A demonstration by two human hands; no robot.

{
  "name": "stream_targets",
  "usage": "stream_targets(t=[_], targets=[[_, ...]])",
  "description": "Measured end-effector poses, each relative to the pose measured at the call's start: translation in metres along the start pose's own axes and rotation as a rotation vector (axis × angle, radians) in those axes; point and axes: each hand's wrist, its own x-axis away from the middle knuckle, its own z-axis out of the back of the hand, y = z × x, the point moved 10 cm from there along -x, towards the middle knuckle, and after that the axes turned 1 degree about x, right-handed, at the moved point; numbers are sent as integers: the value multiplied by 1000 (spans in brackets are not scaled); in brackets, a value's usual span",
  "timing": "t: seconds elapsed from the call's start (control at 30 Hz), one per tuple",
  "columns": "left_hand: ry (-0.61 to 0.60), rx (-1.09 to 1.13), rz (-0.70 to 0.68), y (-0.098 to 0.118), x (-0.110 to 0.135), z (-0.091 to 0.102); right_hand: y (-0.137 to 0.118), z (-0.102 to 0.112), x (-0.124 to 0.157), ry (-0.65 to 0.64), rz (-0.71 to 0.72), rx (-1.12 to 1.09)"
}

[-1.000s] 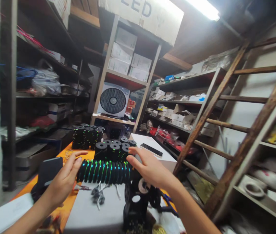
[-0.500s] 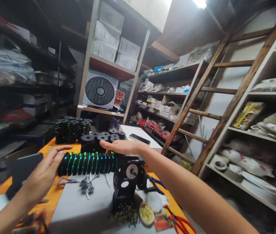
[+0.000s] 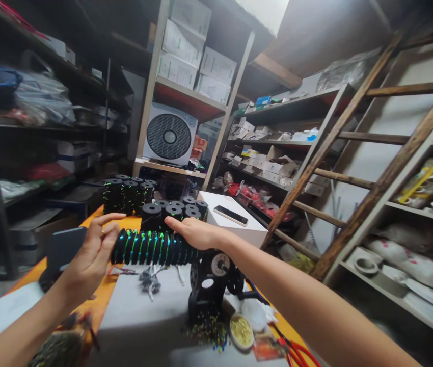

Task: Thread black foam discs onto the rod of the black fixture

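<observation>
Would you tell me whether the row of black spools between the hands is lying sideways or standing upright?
Sideways: the row of black spools runs horizontally out from the black stand, between the left hand and right hand.

A row of black spools (image 3: 151,247) wound with green thread sits packed side by side on a horizontal shaft, held above the worktop by a black stand (image 3: 209,290) at its right end, its left end free.
</observation>
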Motion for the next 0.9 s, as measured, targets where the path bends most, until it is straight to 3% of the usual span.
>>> stream_targets(t=[0.1, 0.23, 0.33, 0.5, 0.63, 0.73, 0.8, 0.9], targets=[[-13, 92, 54, -5, 0, -2, -1, -2, 6, -27, -36, 49], [0, 355, 288, -21, 7, -10, -8, 0, 16, 2, -49, 110], [-33, 677, 463, -24, 22, -36, -12, 1, 20, 29, -29, 122], [-3, 1046, 550, -18, 42, -67, -9, 4, 16, 108, -8, 32], [6, 1048, 651, -28, 54, -74, -13, 25, 33, 357, 21, -161], [-52, 995, 640, -28, 56, -71, -15, 35, 82, 662, 24, -370], [-113, 913, 633, -27, 56, -67, -12, 17, 119, 790, -25, -541], [-151, 745, 658, -32, 56, -56, -12, -47, 142, 700, -108, -807]])
